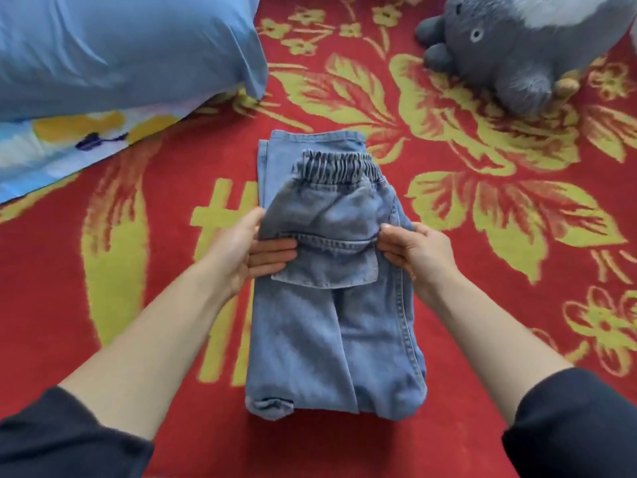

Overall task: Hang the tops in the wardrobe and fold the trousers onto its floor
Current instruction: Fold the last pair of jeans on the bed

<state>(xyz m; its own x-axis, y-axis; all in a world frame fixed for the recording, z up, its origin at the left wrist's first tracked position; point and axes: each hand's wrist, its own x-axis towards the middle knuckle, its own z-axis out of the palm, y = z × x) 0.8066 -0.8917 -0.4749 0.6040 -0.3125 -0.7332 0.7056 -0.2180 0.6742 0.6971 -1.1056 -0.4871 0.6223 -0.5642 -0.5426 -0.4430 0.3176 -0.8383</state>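
both the left hand (pixel 246 251) and right hand (pixel 418 253) grip folded jeans (pixel 331 339) on a red floral blanket (pixel 482 305).

1. a bedroom in a home: a red blanket (pixel 144 339) with yellow flowers covers the soft surface across the whole view.
2. a blue pillow (pixel 120 50) lies at upper left on a cartoon-print sheet (pixel 69 143).
3. a grey plush toy (pixel 517 46) sits at upper right; folded jeans (pixel 331 322) lie mid-blanket.
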